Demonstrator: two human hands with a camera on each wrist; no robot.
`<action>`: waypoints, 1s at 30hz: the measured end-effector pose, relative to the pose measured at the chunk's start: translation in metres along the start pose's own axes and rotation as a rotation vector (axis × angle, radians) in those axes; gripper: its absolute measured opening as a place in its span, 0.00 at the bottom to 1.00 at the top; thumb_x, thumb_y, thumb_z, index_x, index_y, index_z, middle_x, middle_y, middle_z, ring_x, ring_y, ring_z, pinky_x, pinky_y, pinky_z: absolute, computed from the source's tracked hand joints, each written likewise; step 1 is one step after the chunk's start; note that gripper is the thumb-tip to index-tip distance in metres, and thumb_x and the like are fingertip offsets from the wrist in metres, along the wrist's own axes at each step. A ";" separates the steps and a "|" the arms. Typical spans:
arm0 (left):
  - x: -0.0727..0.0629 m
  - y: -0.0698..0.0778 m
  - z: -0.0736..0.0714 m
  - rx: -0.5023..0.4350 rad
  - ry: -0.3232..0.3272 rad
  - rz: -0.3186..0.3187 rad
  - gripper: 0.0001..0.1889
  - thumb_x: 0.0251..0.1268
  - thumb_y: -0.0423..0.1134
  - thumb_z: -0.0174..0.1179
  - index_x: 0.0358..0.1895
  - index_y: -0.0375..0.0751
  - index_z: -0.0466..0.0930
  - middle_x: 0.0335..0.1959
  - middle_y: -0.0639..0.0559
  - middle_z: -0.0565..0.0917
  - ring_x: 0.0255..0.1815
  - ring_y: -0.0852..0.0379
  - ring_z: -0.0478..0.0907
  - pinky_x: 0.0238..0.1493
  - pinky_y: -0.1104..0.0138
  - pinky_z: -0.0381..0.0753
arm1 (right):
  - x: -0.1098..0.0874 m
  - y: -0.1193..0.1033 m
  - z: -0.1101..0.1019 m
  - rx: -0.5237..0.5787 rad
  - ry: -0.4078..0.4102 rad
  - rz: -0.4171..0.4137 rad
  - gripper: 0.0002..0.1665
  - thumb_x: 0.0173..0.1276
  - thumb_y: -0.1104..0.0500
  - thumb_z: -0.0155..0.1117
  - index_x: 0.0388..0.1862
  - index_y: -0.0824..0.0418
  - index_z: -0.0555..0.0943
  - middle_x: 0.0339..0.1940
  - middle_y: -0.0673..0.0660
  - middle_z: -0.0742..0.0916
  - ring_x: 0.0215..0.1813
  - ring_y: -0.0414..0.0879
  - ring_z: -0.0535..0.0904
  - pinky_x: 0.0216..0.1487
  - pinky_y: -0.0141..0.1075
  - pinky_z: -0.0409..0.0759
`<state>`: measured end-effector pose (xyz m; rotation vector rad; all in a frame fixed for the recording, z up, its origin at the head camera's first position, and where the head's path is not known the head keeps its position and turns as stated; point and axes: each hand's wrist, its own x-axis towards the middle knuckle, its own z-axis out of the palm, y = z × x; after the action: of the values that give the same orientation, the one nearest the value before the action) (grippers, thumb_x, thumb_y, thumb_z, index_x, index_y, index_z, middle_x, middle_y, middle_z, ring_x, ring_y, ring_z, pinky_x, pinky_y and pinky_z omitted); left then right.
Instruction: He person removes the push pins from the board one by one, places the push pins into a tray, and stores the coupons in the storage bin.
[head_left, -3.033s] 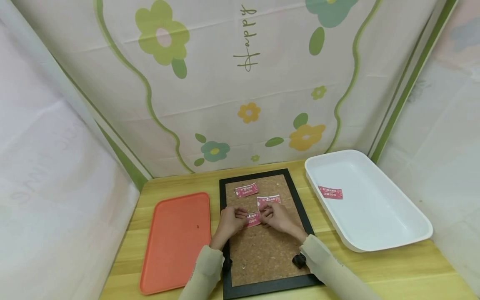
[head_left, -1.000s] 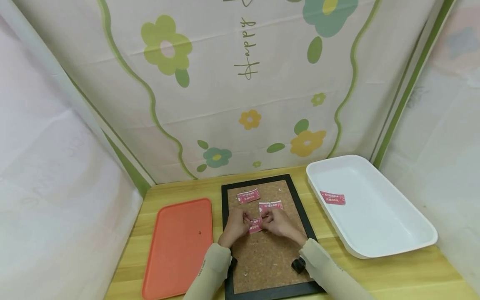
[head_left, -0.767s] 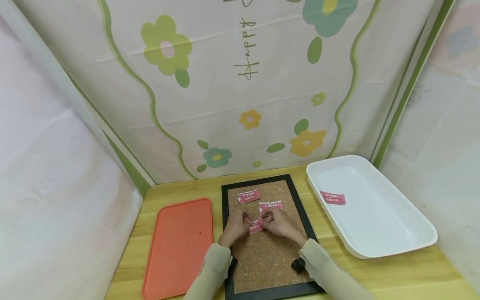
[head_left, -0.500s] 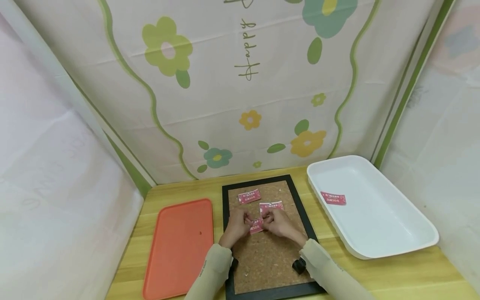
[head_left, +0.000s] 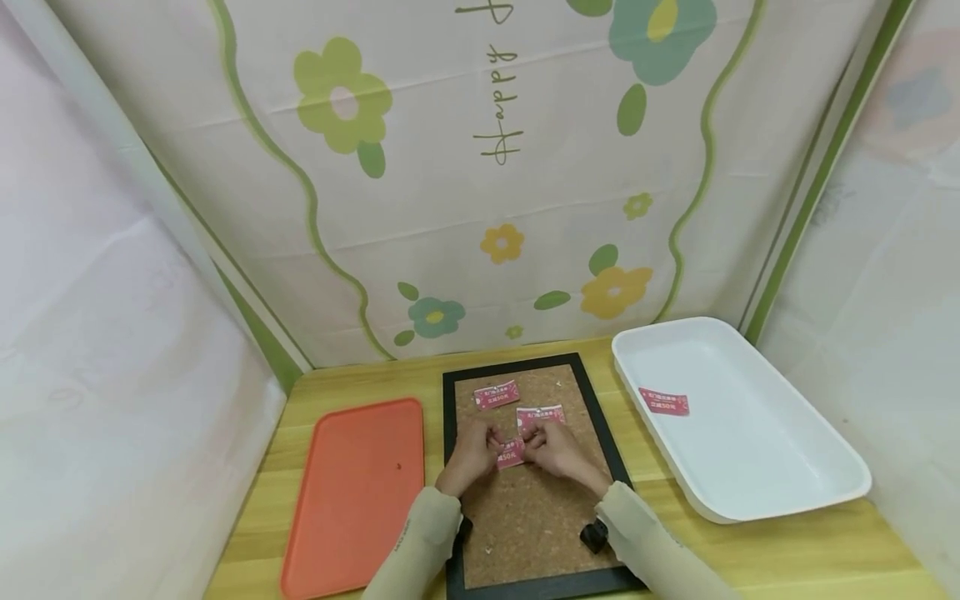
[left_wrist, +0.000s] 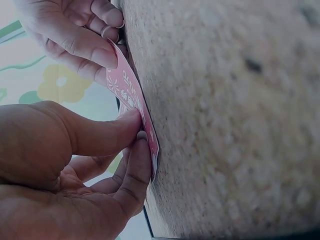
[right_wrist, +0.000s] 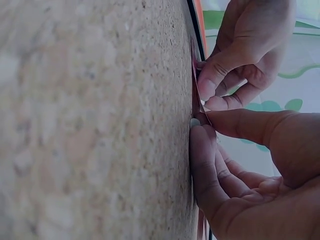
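In the head view, a pink coupon [head_left: 510,452] with white print is held between both hands over the cork board [head_left: 540,517]. My right hand [head_left: 555,448] pinches its right end, thumb on the printed face and fingers behind, as the right wrist view shows. My left hand [head_left: 472,450] has thumb and fingertips together at the coupon's upper edge, around a small pale push pin [left_wrist: 142,135], mostly hidden by the fingers. Two more pink coupons, an upper left one [head_left: 497,395] and a right one [head_left: 540,417], lie on the cork, each with a small pale spot at its top.
An orange tray [head_left: 356,492] with a tiny dark item on it lies left of the board. To the right stands a deep white tray [head_left: 750,433] holding one pink coupon [head_left: 663,402]. A floral cloth [head_left: 420,208] hangs behind the wooden table [head_left: 360,375].
Since three seconds ago, my left fingers have curled in closer at the coupon's top edge. Over the last second both hands stay nearly still; the head view shifts slightly.
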<state>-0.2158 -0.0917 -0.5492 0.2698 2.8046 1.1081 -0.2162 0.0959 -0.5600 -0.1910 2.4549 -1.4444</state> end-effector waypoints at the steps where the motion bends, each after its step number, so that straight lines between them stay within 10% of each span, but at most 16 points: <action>1: 0.000 0.000 -0.001 0.001 -0.002 -0.001 0.07 0.61 0.19 0.65 0.33 0.35 0.84 0.29 0.46 0.84 0.28 0.61 0.74 0.27 0.72 0.73 | 0.000 0.000 0.000 0.001 0.001 0.002 0.11 0.67 0.68 0.70 0.48 0.67 0.83 0.34 0.57 0.90 0.33 0.44 0.85 0.32 0.35 0.82; 30: -0.013 -0.003 -0.001 -0.127 0.015 0.022 0.05 0.68 0.28 0.67 0.34 0.39 0.87 0.30 0.49 0.86 0.30 0.62 0.78 0.33 0.70 0.80 | -0.013 0.004 -0.012 0.077 0.023 -0.021 0.09 0.71 0.69 0.65 0.48 0.70 0.85 0.34 0.60 0.91 0.33 0.46 0.89 0.35 0.37 0.89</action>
<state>-0.2035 -0.0973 -0.5506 0.2815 2.7361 1.2918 -0.2073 0.1114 -0.5558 -0.1850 2.4170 -1.5550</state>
